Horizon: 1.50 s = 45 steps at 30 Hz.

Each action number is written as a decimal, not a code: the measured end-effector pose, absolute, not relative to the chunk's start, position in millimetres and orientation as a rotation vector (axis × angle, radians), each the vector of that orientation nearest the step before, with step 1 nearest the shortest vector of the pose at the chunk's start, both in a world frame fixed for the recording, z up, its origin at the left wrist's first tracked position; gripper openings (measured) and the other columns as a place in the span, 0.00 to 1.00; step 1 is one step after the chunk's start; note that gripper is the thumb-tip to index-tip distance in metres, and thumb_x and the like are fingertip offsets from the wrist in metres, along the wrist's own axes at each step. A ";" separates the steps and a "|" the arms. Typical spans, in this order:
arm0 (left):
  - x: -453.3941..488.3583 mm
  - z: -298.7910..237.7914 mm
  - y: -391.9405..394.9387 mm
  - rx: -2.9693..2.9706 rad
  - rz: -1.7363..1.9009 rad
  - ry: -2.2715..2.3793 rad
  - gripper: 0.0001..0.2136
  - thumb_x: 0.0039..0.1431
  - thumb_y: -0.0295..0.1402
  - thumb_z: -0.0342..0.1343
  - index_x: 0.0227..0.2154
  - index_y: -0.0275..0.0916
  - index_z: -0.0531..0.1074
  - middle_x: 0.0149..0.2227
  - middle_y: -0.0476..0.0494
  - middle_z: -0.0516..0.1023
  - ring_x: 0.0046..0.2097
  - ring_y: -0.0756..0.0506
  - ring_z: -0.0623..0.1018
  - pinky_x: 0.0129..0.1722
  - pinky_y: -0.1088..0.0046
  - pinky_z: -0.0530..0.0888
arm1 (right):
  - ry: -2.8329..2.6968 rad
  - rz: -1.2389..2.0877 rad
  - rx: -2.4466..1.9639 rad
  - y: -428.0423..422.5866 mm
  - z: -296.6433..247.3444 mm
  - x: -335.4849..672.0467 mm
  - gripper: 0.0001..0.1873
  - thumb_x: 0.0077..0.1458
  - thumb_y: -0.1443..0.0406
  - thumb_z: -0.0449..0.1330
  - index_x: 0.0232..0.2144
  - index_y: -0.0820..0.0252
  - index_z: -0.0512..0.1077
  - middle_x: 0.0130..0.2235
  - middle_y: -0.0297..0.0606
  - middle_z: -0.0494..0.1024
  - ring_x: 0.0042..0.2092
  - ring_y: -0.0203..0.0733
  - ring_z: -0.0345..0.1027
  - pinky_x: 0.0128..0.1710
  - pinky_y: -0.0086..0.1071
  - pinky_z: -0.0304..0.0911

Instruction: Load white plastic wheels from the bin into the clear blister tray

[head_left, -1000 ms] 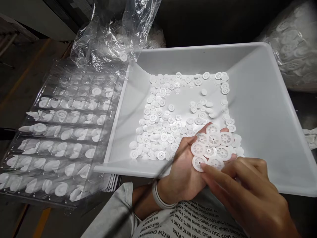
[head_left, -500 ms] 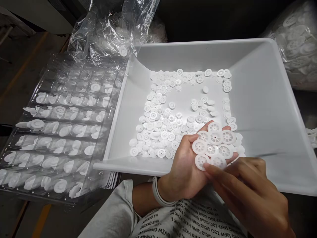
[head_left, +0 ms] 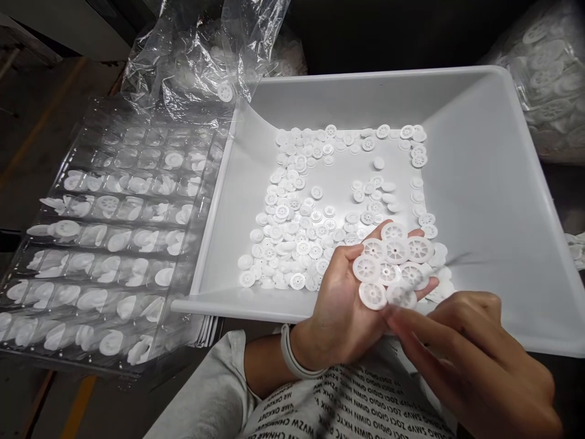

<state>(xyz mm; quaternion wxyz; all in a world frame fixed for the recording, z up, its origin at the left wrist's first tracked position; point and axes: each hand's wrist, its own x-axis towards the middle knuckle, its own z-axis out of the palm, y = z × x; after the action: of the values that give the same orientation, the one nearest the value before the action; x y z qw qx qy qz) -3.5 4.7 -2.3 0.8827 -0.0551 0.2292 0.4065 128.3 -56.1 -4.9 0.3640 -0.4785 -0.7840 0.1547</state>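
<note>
My left hand (head_left: 340, 305) is palm up over the near edge of a white bin (head_left: 479, 183), cupping several small white spoked plastic wheels (head_left: 393, 262) on its fingers. My right hand (head_left: 475, 366) reaches in from the lower right, its fingertips pinching at the nearest wheel (head_left: 401, 297) on the left palm; the fingertips are blurred by motion. Many more white wheels (head_left: 315, 207) lie loose on the bin's floor.
A clear blister tray (head_left: 114, 231) with rows of pockets, many holding white wheels, lies left of the bin on a stack of similar trays. A crumpled clear plastic bag (head_left: 201, 55) sits behind it. Another bag of wheels (head_left: 548, 79) is at the upper right.
The right fingertips have shifted slightly on the nearest wheel in the left palm. The left hand stays cupped in place; the view has drifted a little.
</note>
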 end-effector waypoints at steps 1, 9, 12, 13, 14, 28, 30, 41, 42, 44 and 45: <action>-3.8 -2.5 4.3 -0.120 0.852 0.471 0.20 0.62 0.36 0.42 0.54 0.39 0.70 0.58 0.42 0.71 0.63 0.37 0.65 0.63 0.56 0.60 | -2.017 0.398 -1.240 -55.1 -4.3 128.9 0.16 0.55 0.77 0.61 0.45 0.64 0.73 0.27 0.32 0.67 0.28 0.34 0.62 0.34 0.36 0.55; -5.3 -3.3 2.5 -0.126 0.855 0.459 0.23 0.60 0.27 0.41 0.59 0.41 0.62 0.57 0.41 0.73 0.59 0.40 0.71 0.60 0.54 0.63 | -2.066 0.321 -1.292 -52.0 -5.8 130.8 0.16 0.53 0.75 0.64 0.46 0.67 0.73 0.29 0.36 0.70 0.33 0.37 0.64 0.36 0.37 0.58; -5.4 -3.5 2.2 -0.151 0.847 0.443 0.23 0.60 0.28 0.42 0.59 0.41 0.61 0.59 0.40 0.71 0.61 0.39 0.68 0.60 0.54 0.63 | -2.071 0.335 -1.288 -51.4 -6.2 131.2 0.15 0.54 0.76 0.64 0.45 0.67 0.73 0.28 0.35 0.70 0.32 0.36 0.64 0.36 0.37 0.57; -5.5 -3.6 2.0 -0.154 0.842 0.435 0.23 0.60 0.28 0.42 0.59 0.41 0.62 0.59 0.40 0.70 0.62 0.39 0.66 0.60 0.55 0.63 | -2.069 0.336 -1.286 -50.9 -6.0 131.3 0.14 0.54 0.76 0.64 0.44 0.67 0.73 0.28 0.34 0.69 0.31 0.35 0.63 0.36 0.36 0.57; -5.7 -3.8 1.8 -0.156 0.839 0.428 0.22 0.60 0.28 0.42 0.58 0.41 0.62 0.59 0.40 0.70 0.63 0.39 0.65 0.60 0.55 0.63 | -2.071 0.338 -1.286 -50.3 -5.7 131.3 0.14 0.54 0.76 0.64 0.44 0.67 0.73 0.27 0.33 0.69 0.31 0.34 0.63 0.36 0.36 0.56; -9.8 -5.0 0.2 -0.104 0.808 0.381 0.23 0.62 0.32 0.39 0.59 0.45 0.63 0.58 0.44 0.72 0.60 0.41 0.70 0.61 0.57 0.60 | -2.036 0.371 -1.287 -51.9 -0.3 135.0 0.13 0.56 0.75 0.62 0.45 0.67 0.73 0.27 0.33 0.67 0.31 0.34 0.61 0.35 0.36 0.56; -10.7 -5.7 0.5 -0.088 0.794 0.372 0.23 0.62 0.33 0.39 0.59 0.46 0.63 0.58 0.45 0.72 0.60 0.42 0.70 0.61 0.58 0.59 | -2.059 0.322 -1.307 -49.6 0.1 133.5 0.13 0.56 0.73 0.63 0.45 0.67 0.73 0.27 0.34 0.67 0.31 0.35 0.61 0.35 0.36 0.55; -10.4 -5.1 2.0 -0.066 0.760 0.409 0.23 0.63 0.35 0.40 0.60 0.46 0.63 0.58 0.44 0.71 0.59 0.40 0.70 0.61 0.56 0.58 | -2.058 0.241 -1.365 -49.7 -6.0 131.9 0.16 0.54 0.72 0.65 0.46 0.66 0.73 0.28 0.34 0.69 0.29 0.36 0.61 0.36 0.38 0.55; -10.4 -5.2 1.7 -0.068 0.756 0.412 0.23 0.63 0.35 0.40 0.60 0.46 0.63 0.58 0.44 0.71 0.59 0.40 0.70 0.61 0.56 0.58 | -2.064 0.242 -1.364 -49.9 -6.4 132.3 0.16 0.54 0.72 0.65 0.46 0.65 0.73 0.28 0.34 0.69 0.29 0.36 0.61 0.36 0.38 0.56; -10.4 -5.0 1.3 -0.079 0.746 0.415 0.23 0.63 0.36 0.40 0.60 0.47 0.63 0.58 0.45 0.71 0.59 0.40 0.70 0.62 0.55 0.57 | -2.071 0.228 -1.356 -50.0 -7.0 133.1 0.16 0.54 0.72 0.65 0.46 0.64 0.73 0.27 0.33 0.68 0.29 0.36 0.61 0.36 0.37 0.56; -10.2 -4.6 1.2 -0.085 0.750 0.419 0.23 0.63 0.36 0.41 0.60 0.46 0.63 0.58 0.44 0.72 0.59 0.40 0.70 0.62 0.56 0.57 | -2.070 0.216 -1.357 -49.9 -7.3 133.5 0.15 0.54 0.72 0.64 0.45 0.64 0.73 0.26 0.32 0.68 0.29 0.35 0.61 0.36 0.37 0.56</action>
<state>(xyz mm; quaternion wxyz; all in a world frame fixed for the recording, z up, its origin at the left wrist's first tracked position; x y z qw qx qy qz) -10.2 1.2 -4.6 0.9082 -0.0410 0.2031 0.3635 133.5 -49.9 -7.3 0.3226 -0.5169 -0.7887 0.0823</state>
